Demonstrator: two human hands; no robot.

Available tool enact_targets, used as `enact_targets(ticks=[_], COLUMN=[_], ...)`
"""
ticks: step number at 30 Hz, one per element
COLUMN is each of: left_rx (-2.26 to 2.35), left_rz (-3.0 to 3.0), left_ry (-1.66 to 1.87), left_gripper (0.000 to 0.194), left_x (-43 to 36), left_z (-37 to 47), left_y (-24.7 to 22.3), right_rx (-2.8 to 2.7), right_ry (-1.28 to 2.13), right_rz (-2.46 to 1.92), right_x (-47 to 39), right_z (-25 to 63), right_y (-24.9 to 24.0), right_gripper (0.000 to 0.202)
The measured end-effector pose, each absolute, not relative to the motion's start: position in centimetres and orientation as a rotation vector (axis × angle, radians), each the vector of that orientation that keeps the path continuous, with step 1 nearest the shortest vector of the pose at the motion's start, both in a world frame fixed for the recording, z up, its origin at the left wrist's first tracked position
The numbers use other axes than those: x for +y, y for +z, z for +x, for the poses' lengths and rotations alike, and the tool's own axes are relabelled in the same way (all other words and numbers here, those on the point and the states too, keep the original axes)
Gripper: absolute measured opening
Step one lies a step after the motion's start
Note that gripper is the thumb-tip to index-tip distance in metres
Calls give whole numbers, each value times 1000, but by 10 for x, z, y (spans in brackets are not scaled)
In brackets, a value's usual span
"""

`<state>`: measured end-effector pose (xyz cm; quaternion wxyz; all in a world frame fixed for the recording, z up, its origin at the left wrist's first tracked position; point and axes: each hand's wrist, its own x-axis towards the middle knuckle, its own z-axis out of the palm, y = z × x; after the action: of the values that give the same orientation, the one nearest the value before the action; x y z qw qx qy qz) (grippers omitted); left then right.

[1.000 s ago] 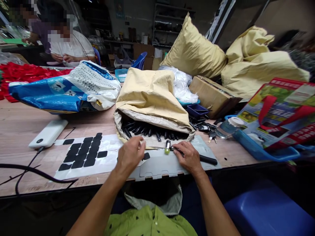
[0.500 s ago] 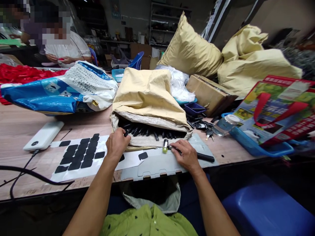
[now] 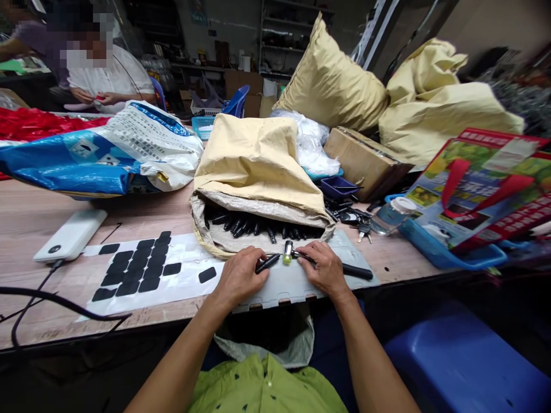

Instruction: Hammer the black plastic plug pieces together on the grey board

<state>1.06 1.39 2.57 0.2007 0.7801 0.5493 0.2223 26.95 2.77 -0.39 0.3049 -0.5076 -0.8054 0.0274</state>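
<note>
The left hand is curled, pinching a black pen between thumb and fingers. The right hand is closed around the shaft of a hammer, its fingers bent over the metal and its black handle sticking out beyond the palm.

The pen lies between the 2 hands, with its thin tip pointing at the hammer head; I cannot tell whether they touch. Both hands are low over a grey board on the counter, just in front of the open mouth of a cream sack. More black pens show inside it.

The pen's rear end is hidden by the left hand, and part of the hammer shaft by the right. The sack's inside is dark, its pens overlapping too much to count. Below the counter edge, a pale bag is partly cut off from view.
</note>
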Motion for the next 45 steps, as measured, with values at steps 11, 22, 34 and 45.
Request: enact_targets(ticks=[11,22,34,45], left_rx=[1517,1480,1494,1307], left_rz=[2098,2064,2072,1791], left_ry=[873,879,885,1052], left_gripper=[14,14,14,38], left_x=[20,20,19,20], left_z=[15,14,15,7], left_y=[-3,0,0,4], right_rx=[-2170,-2108,-2185,-2179], right_ry=[23,204,247,-30], right_rz=[-1220,-1116,-1125,-1235], right_x=[30,5,-2,27], right_z=[275,243,222,270], right_y=[0,28,32,6], right_gripper=[26,29,32,23])
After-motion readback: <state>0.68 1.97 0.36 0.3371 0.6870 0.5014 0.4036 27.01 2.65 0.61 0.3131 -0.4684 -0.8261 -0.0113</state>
